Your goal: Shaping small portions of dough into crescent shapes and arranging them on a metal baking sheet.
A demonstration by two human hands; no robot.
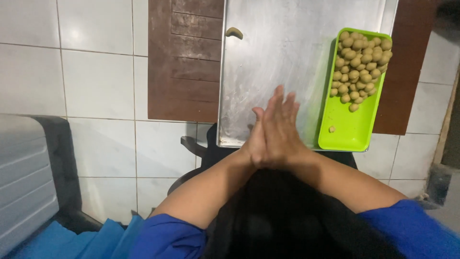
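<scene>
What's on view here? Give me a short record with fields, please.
Hands: left hand and right hand pressed palm to palm above the tray's near edge; anything between them is hidden
Metal tray: one curved dough piece near its far left
Green tray: heap of dough balls at its far end, one loose ball nearer
Under the trays: brown wooden table
Floor: white tiles

A home food-preparation corner, set at floor level, is indicated by what is seen from above. A large metal baking tray is laid over a low brown wooden table on a white tiled floor. A lime-green plastic tray heaped with small olive-coloured dough balls is placed beside it, and one shaped piece of dough is set on the metal.
</scene>
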